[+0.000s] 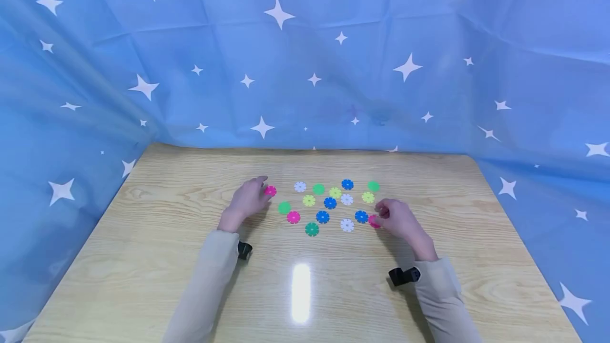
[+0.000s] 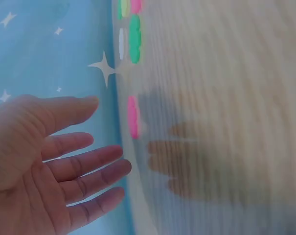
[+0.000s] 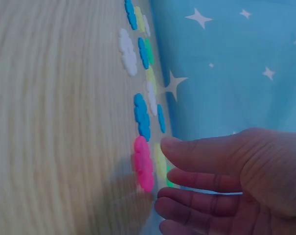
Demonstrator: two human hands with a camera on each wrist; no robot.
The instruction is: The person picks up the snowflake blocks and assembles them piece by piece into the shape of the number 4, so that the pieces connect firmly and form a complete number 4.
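Pink disc (image 1: 270, 190), flat and notched round its rim, lies on the worktop (image 1: 143, 258) at the left edge of a scatter of like pieces, in the space between the thumb and forefinger of the left hand (image 1: 246, 198). Being round, it has no long axis to line up with; what counts is that it sits just inward of those fingers, the left hand being much the nearer. Its fingers are spread and nearly straight, pinching nothing. At the opposite edge, a second pink disc (image 1: 375, 222) lies just off the thumb tip of the right hand (image 1: 399, 218), whose fingers are loosely bent and also hold nothing; a blue disc (image 1: 361, 216) is right beside it on the inner side. Whether either hand brushes its disc is hard to tell, the wrist views being blurred and nearly edge-on. Between the hands lie green discs (image 1: 284, 208), yellow discs (image 1: 309, 200), white discs (image 1: 347, 225) and a third pink disc (image 1: 293, 217). Beyond, a starred blue cloth (image 1: 305, 57) hangs behind the worktop.
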